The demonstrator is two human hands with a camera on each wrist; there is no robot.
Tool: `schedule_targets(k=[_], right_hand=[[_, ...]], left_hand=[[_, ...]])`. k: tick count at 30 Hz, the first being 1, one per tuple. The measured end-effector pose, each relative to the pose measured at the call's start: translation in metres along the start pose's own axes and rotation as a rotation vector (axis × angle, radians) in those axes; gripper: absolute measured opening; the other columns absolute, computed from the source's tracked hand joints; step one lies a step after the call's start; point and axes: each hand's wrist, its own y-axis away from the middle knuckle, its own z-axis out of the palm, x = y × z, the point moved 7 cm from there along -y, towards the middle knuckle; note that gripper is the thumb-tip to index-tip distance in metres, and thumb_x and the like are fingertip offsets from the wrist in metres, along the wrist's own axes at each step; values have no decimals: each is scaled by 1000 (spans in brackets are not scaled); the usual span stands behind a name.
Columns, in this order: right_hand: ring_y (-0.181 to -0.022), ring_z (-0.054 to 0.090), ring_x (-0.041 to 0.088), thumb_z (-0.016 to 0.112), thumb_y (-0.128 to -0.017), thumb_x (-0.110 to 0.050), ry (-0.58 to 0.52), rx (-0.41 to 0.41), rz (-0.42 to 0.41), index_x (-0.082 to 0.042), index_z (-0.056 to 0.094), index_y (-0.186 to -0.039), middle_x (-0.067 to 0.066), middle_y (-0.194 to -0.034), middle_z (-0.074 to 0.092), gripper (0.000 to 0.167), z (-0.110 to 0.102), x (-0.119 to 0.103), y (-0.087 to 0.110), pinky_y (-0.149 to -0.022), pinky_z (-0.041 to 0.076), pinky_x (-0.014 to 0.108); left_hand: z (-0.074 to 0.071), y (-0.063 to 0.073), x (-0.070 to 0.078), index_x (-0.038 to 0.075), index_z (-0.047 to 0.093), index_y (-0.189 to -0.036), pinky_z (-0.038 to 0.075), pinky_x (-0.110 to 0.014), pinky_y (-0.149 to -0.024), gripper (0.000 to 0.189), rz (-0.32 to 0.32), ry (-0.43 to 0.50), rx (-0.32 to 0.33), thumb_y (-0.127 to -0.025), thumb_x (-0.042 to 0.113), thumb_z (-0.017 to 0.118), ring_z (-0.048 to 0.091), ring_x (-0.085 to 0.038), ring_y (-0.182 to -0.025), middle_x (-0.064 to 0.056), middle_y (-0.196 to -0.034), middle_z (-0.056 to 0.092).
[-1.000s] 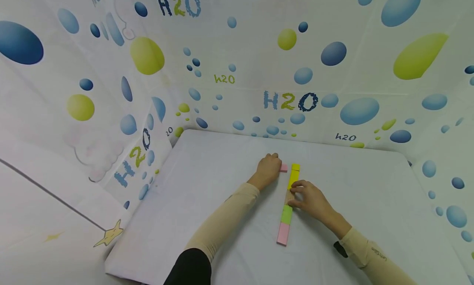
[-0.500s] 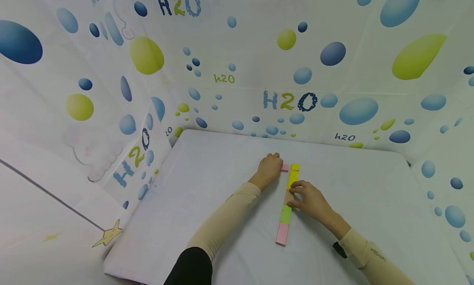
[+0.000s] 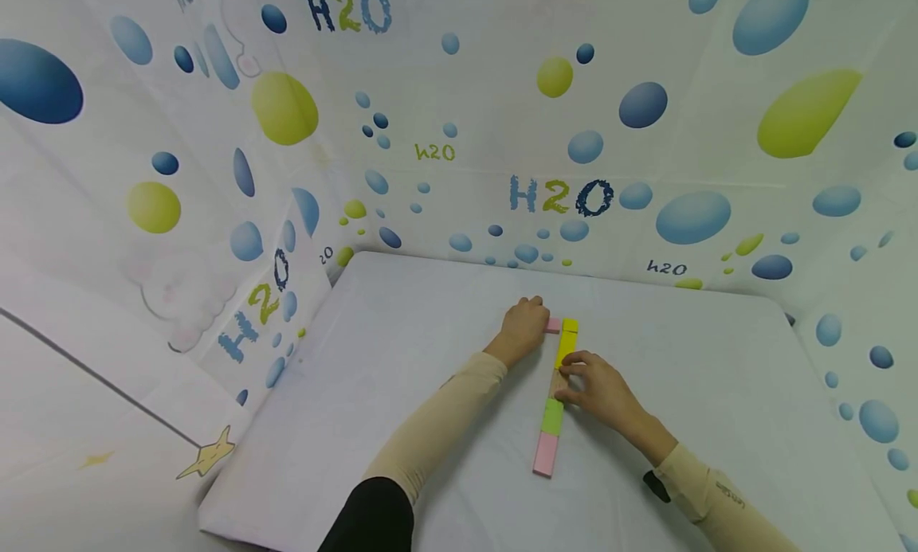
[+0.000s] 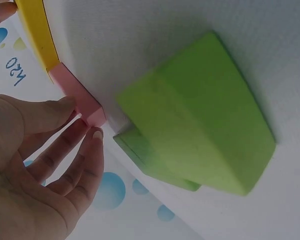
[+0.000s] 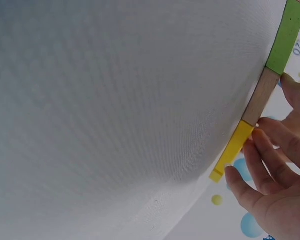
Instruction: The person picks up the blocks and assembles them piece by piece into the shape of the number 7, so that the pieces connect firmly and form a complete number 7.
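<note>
On the white table (image 3: 402,337), the left hand (image 3: 523,329) has its grip clamped on a pink block (image 4: 77,91) — and that block is a tiny bit nearer the yellow end of the block row (image 3: 551,416) than before. The right hand (image 3: 601,386) stays put, fingers apart, touching the brown block (image 5: 262,94).

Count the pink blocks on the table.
2: one pink block, pinched by the left hand, beside the far end of the row; another pink block at the row's near end. Others may be hidden.
</note>
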Motion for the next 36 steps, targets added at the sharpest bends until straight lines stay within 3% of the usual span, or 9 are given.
schedule_targets(k=[25,36], right_hand=[[-120,63,35,91,-81,-30,-5,17,-22,0,78,-116,14,-127,67,47,-1,6,-2,-104,52,54],[-118,64,35,91,-81,-30,6,21,-51,0,79,-115,12,-125,68,46,-5,9,-6,-101,53,54]], left_hand=[[-3,-7,3,15,81,-111,59,-32,-84,18,-15,-7,-17,-102,15,65,64,-19,-95,-1,-110,68],[-5,-12,4,17,79,-118,59,-32,-85,21,-32,21,-44,-102,14,66,63,-20,-97,-1,-107,66]])
